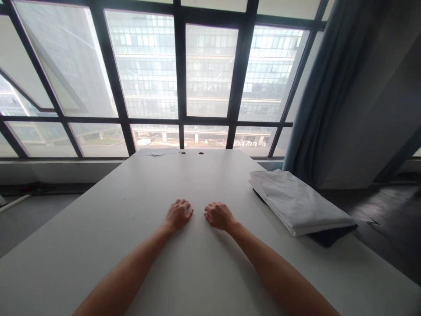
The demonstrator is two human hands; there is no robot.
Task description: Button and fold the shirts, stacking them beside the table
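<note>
folded white cloth (297,202), a flat rectangular bundle of smooth fabric, lying on a dark navy folded piece (329,236) whose edge shows beneath it at the near corner; the pair sits at the right edge of the plain white rectangular table (131,206), well apart from both hands and untouched. left hand (178,213): palm down on the bare tabletop near its middle, fingers loosely curled under, holding nothing. right hand (219,215): likewise palm down, fingers loosely curled, holding nothing, just beside the left with a small gap between them. both forearms bare, reaching in from the near edge. stage, as judged from the layout: the stack looks neatly squared and undisturbed, no fabric is spread on the working area in front of the hands, so nothing appears to be in progress; any handling of the cloth is not yet begun. other items: a sheet of pale paper (158,152) at the far edge of the table, two small dark round holes (201,153) in the tabletop beside it, a large black-framed window wall (179,74) beyond, a grey-blue curtain (315,109) hanging at the right.
</note>
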